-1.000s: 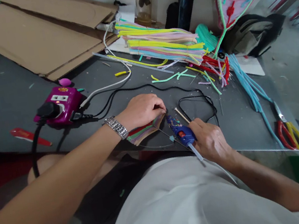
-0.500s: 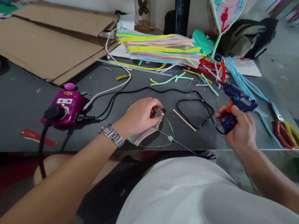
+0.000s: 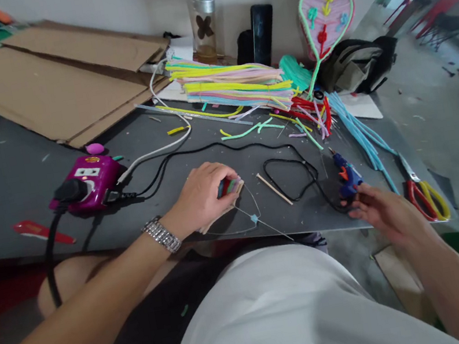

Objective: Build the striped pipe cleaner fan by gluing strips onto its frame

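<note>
My left hand (image 3: 201, 197), with a metal watch on its wrist, is closed on a small panel of striped pipe cleaners (image 3: 219, 217) at the table's front edge. Its fingers and thumb curl over the panel's upper end and hide much of it. A thin wire frame (image 3: 272, 228) with a light-blue knot (image 3: 254, 219) extends from the panel towards the right. The blue glue gun (image 3: 348, 174) lies on the table, nozzle pointing away. My right hand (image 3: 388, 213) is at its handle end, fingers apart and loosely by the handle and cord, no longer wrapped around it.
A purple power socket (image 3: 92, 180) feeds the black cord (image 3: 225, 144). Bundled pipe cleaners (image 3: 236, 83) lie behind, near cardboard sheets (image 3: 43, 86) and a bottle (image 3: 203, 21). Scissors (image 3: 425, 195) and blue pipe cleaners (image 3: 358, 127) are at right; a red cutter (image 3: 41, 231) is at left.
My right hand has lowered the glue gun onto the table and loosened its grip, sliding back from the handle. My left hand keeps hold of the striped panel. The whole view has shifted slightly.
</note>
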Tool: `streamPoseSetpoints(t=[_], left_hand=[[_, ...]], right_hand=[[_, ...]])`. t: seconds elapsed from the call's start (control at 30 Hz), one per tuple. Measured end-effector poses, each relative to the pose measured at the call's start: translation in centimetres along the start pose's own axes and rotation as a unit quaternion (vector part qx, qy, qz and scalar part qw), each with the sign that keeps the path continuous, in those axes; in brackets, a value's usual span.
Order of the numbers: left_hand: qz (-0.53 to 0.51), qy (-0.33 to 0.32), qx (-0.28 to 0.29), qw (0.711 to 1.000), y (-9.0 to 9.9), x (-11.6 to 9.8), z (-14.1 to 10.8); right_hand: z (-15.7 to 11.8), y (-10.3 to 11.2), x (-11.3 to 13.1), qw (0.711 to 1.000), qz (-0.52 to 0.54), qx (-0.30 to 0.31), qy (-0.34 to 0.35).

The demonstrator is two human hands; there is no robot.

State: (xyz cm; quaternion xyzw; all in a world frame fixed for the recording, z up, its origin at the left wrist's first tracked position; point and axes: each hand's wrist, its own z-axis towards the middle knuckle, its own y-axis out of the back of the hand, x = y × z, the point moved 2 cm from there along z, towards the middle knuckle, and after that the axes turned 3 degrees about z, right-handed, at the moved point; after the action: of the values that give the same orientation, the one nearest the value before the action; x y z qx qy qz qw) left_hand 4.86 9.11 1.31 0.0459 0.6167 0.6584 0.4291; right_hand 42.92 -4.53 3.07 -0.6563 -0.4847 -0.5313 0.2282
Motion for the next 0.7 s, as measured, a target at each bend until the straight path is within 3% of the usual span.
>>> streamPoseSetpoints(t=[0.03,0.1,0.13,0.2,0.3,0.37,0.43,0.57,0.63,0.7], left_hand=[[-0.004,0.0,-0.004,1.0,0.2,-0.1,0.0],[-0.019,-0.006,-0.008,1.0,0.6,-0.1,-0.1],[-0.029,-0.014,-0.007,0.999,1.0,0.0,-0.2],[-0.047,-0.031,0.001,0.998,1.7,0.4,-0.7],[-0.068,-0.039,0.024,0.997,3.0,1.7,-2.1],[-0.079,-0.028,0.054,0.995,3.7,2.6,-3.5],[-0.093,-0.016,0.085,0.992,4.2,3.2,-4.9],[-0.126,-0.007,0.111,0.986,4.9,3.5,-6.4],[-0.133,-0.01,0.113,0.985,5.0,3.4,-6.6],[-0.133,-0.016,0.11,0.985,4.9,3.3,-6.6]], right_hand=[[-0.7,0.4,0.4,0.994,-0.089,-0.019,0.064],[-2.2,-0.2,1.6,0.942,-0.248,-0.061,0.215],[-2.8,-1.4,2.3,0.911,-0.301,-0.059,0.275],[-3.3,-5.4,3.3,0.873,-0.345,0.015,0.344],[-2.7,-12.4,4.1,0.806,-0.4,0.137,0.414],[-1.7,-15.8,4.0,0.764,-0.478,0.135,0.411],[-0.8,-17.6,3.8,0.743,-0.533,0.115,0.389],[0.5,-17.7,3.7,0.759,-0.523,0.098,0.375],[0.6,-17.4,4.0,0.797,-0.464,0.112,0.371],[0.1,-17.3,4.4,0.857,-0.368,0.146,0.331]])
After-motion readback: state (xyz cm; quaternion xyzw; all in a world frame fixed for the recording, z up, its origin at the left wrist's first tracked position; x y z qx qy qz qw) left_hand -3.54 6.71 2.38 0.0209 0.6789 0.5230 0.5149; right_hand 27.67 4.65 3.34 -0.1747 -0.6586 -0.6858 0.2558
